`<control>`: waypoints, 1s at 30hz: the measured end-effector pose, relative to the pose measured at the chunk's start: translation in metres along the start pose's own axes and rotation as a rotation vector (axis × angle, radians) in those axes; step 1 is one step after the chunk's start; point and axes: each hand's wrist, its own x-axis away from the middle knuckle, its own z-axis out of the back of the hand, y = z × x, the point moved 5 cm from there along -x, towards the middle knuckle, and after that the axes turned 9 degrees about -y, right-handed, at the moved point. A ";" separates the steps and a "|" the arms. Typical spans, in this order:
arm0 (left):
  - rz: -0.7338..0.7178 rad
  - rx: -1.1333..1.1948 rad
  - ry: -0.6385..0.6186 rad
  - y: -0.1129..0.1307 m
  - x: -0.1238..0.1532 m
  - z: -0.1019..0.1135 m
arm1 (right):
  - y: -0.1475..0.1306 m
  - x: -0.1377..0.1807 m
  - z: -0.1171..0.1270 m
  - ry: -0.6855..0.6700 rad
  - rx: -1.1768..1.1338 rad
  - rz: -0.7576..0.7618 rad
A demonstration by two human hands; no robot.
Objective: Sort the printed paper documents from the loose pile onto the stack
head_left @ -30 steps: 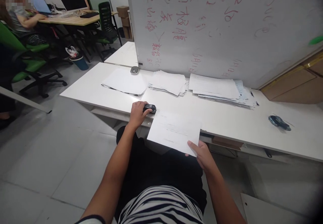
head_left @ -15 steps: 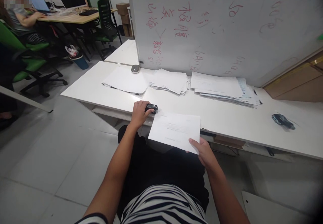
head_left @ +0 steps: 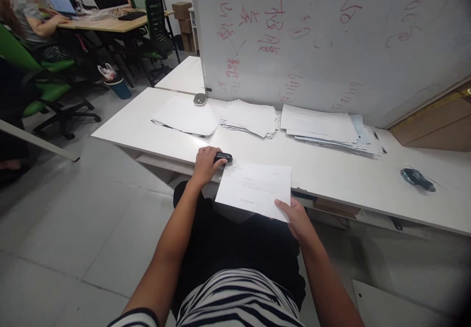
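Note:
My left hand is wrapped round a small black stapler at the front edge of the white desk. The stapler's front end lies at the upper left corner of a printed sheet of paper; whether the corner is between its jaws I cannot tell. My right hand pinches that paper at its lower right corner, thumb on top and fingers underneath. The sheet lies partly over the desk edge and partly above my lap. Whether it is one sheet or several is not clear.
Behind lie a left paper stack, a middle stack and a right stack. A rounded silver-and-white object and a dark object rest on the desk. A whiteboard stands behind; a person sits far left.
The view has shifted slightly, so the background sits a little further right. Both hands keep their hold on the stapler and paper, with hardly any movement.

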 end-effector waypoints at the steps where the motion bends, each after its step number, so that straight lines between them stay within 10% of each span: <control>1: -0.002 0.001 0.001 0.000 0.000 0.000 | 0.001 0.000 0.001 0.001 0.000 -0.005; 30: 0.043 -0.110 -0.132 0.003 -0.006 0.005 | 0.019 -0.007 0.015 0.045 -0.010 0.016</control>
